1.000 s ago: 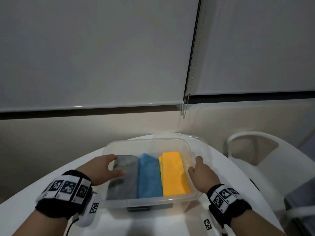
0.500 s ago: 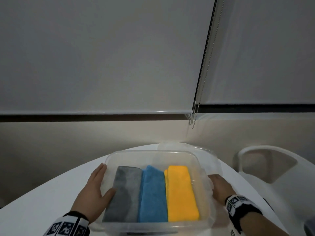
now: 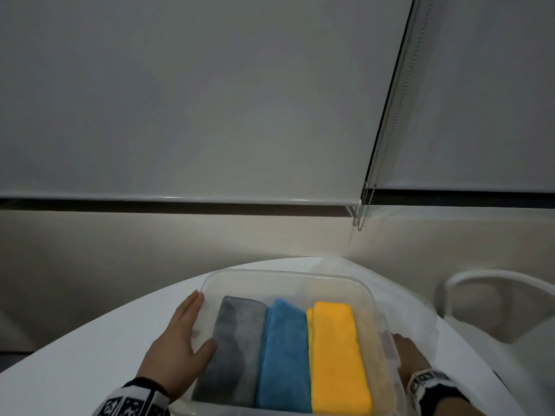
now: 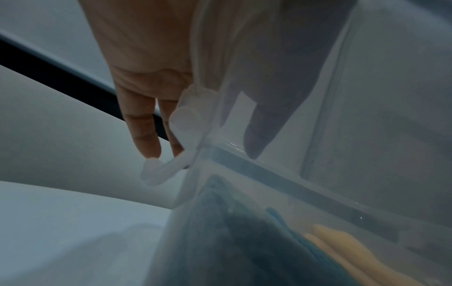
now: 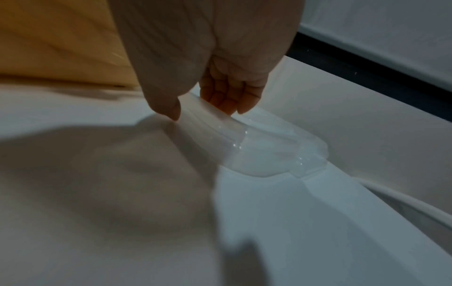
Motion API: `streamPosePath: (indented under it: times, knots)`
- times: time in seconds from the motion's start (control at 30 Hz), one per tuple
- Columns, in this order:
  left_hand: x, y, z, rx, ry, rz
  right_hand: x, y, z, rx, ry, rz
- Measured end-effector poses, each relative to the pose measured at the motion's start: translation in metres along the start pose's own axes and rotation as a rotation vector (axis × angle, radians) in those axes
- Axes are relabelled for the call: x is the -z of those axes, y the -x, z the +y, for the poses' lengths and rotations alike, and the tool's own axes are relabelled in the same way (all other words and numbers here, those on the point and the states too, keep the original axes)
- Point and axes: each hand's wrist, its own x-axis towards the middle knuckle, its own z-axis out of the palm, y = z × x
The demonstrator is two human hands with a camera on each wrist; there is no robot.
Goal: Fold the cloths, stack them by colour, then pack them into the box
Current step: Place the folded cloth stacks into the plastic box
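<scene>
A clear plastic box (image 3: 285,273) stands on the white round table (image 3: 90,355). Inside it lie three folded stacks side by side: grey cloth (image 3: 234,349) on the left, blue cloth (image 3: 283,355) in the middle, yellow cloth (image 3: 335,355) on the right. My left hand (image 3: 180,340) pinches the box's left wall, fingers (image 4: 144,125) straight along the outside and the thumb (image 4: 264,125) inside. My right hand (image 3: 410,354) grips the right rim (image 5: 215,120), with its fingers (image 5: 227,98) curled under the rim. The box partly hides the right hand in the head view.
A clear lid (image 3: 336,262) lies on the table just behind the box. A white chair (image 3: 495,295) stands to the right of the table. Roller blinds with a bead chain (image 3: 363,211) hang on the wall beyond.
The box now sits lower and larger in the head view. My left hand has shifted from lying over the rim on the grey cloth to pinching the left wall. My right hand stays on the right rim.
</scene>
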Motion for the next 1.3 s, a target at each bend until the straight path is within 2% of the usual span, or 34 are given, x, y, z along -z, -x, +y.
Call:
streamPosePath:
  times: [0.1,0.2,0.33,0.4,0.43,0.53,0.63,0.73,0.8,0.9,1.1,1.2,1.3]
  knots:
    - [0.0,-0.001,-0.002,0.014,-0.005,-0.005,0.017,0.01,-0.005,0.012,0.088,-0.027]
    - [0.001,-0.002,-0.003,0.006,0.001,-0.021,0.026,0.013,0.001,0.116,0.254,0.185]
    - [0.002,-0.003,-0.004,-0.006,0.003,-0.042,0.03,0.004,0.022,0.081,0.088,0.166]
    - [0.003,-0.003,-0.003,-0.008,0.013,-0.04,0.058,0.018,0.018,0.127,0.046,0.365]
    - [0.003,-0.003,-0.002,-0.005,0.018,-0.04,0.068,0.019,0.019,0.072,-0.026,0.409]
    - [0.002,-0.006,-0.001,-0.004,0.03,-0.033,0.095,0.039,0.019,0.04,-0.193,0.422]
    - [0.003,-0.007,0.004,0.025,0.104,-0.044,0.116,0.062,0.015,0.071,-0.215,0.466]
    - [0.007,-0.007,0.008,0.088,0.262,-0.063,0.121,0.085,0.006,0.24,-0.108,0.672]
    - [0.006,-0.006,0.007,0.129,0.355,-0.037,0.12,0.101,-0.006,0.398,-0.007,0.726]
    - [0.009,-0.002,0.013,0.189,0.478,-0.029,0.106,0.113,-0.024,0.592,0.067,0.717]
    - [0.029,-0.003,0.012,0.303,0.776,-0.073,0.07,0.126,-0.056,0.836,0.226,0.637]
    - [0.045,-0.001,0.009,0.283,0.775,-0.15,0.064,0.13,-0.058,0.908,0.22,0.637]
    - [0.045,0.006,0.01,0.21,0.484,-0.213,0.061,0.127,-0.056,0.946,0.224,0.666]
